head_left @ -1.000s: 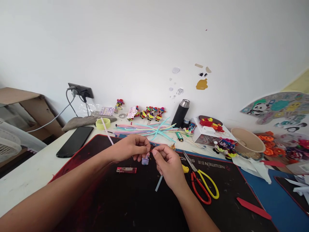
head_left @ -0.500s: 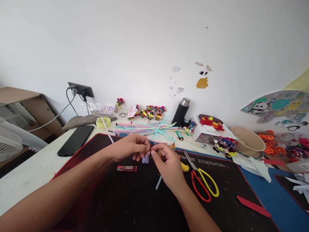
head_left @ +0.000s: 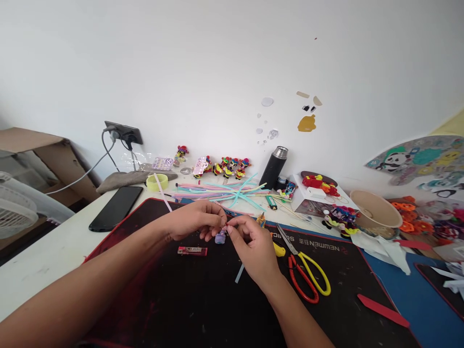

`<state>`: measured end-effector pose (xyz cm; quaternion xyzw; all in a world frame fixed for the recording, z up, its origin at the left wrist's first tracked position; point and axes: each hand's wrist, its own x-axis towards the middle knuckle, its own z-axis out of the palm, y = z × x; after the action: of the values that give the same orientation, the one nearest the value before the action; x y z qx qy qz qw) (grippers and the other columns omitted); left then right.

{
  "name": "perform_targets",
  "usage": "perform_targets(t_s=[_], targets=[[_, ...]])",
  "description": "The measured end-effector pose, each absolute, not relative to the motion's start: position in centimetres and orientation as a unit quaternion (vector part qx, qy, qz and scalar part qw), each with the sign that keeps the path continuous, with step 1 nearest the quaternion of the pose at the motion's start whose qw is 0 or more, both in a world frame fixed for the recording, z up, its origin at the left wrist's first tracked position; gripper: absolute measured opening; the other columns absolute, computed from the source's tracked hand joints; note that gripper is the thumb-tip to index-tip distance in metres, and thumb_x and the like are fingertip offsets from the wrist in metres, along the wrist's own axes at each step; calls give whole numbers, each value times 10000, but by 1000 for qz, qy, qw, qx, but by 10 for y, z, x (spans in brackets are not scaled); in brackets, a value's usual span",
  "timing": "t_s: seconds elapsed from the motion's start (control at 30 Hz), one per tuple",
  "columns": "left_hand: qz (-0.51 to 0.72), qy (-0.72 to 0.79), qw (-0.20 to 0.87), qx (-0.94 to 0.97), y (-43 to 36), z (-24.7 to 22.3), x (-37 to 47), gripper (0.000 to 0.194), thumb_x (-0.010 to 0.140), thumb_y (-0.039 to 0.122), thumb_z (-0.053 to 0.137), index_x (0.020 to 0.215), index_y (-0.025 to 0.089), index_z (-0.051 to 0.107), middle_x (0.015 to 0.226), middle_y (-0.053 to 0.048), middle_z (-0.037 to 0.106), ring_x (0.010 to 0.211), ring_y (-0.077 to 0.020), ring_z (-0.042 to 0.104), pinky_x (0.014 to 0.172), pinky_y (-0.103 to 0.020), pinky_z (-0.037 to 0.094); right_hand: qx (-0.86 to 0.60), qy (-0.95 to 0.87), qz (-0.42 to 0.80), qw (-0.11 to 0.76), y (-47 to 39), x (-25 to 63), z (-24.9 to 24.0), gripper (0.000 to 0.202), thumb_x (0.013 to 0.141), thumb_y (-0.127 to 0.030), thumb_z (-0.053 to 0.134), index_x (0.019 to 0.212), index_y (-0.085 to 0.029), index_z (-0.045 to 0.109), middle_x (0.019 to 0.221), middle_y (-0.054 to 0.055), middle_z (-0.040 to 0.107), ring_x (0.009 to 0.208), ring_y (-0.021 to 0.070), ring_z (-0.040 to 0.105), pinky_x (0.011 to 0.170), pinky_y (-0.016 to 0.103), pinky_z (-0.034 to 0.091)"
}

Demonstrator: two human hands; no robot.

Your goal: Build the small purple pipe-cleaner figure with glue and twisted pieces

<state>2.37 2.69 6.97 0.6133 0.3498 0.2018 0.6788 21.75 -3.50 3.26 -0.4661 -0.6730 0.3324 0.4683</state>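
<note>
Above the black desk mat, my left hand [head_left: 199, 220] and my right hand [head_left: 255, 246] meet, their thumbs and fingertips pinched together. Between them is a small purple fuzzy figure [head_left: 220, 238] with a tiny red bit at its top, right at both fingertips. Most of that figure is covered by my fingers. Just below my left hand lies a red lighter [head_left: 192, 251]. A pale blue strip [head_left: 239, 273] pokes out beside my right palm. To the right of that hand rest scissors [head_left: 308, 275] with one red and one yellow handle.
Pipe cleaners [head_left: 221, 192] in pastel colours lie in a pile behind the mat, near several small dolls [head_left: 232, 166]. A black thermos [head_left: 273, 166] stands by the wall. Yellow tape [head_left: 157, 182] and a phone [head_left: 116, 209] are at left; a red strip [head_left: 383, 310] lies right.
The whole view has shifted slightly. Both hands keep nearly the same pinch, and the purple figure between them shows at a slightly different angle.
</note>
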Motion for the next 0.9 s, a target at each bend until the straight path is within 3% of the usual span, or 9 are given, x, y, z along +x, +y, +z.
perform_targets(t_s=[0.37, 0.9], targets=[[180, 348, 689, 610, 33, 72, 23, 136, 735, 284, 665, 753, 150, 680, 562, 23, 632, 440, -78, 530, 441, -160, 385, -468, -685, 311, 464, -35, 216, 29, 144, 971, -310, 614, 928, -189, 679, 580, -53, 529, 508, 116, 446, 503, 236, 323], [153, 359, 710, 586, 32, 71, 22, 159, 703, 316, 685, 725, 160, 660, 549, 31, 617, 436, -84, 523, 427, -168, 349, -474, -716, 243, 452, -37, 217, 28, 139, 977, -291, 607, 976, -194, 708, 565, -72, 465, 492, 112, 445, 524, 231, 347]])
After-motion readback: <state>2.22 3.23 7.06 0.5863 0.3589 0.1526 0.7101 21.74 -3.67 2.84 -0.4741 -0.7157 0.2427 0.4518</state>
